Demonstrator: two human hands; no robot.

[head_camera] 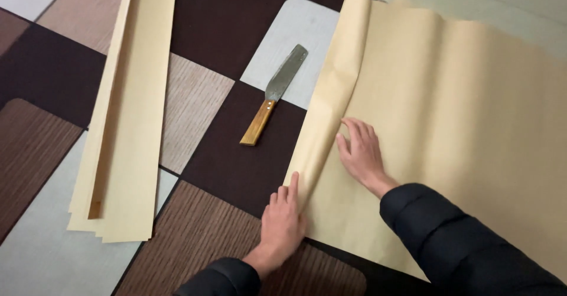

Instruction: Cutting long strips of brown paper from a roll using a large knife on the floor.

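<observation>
The big tan sheet (449, 124) lies on the floor mat (230, 166), its left edge folded over. The fold will crease cleanly if pressed flat along its length. The right hand (361, 152) lies flat and spread on it; the left hand (283, 219) presses the fold's near end, fingers together.

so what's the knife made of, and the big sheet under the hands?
Knife: the blade looks like dull grey metal, worn matte; the handle looks like varnished wood, amber with pale rivets. Big sheet: tan, matte paper by the look, thin enough to fold over and ripple along its left edge.
</observation>
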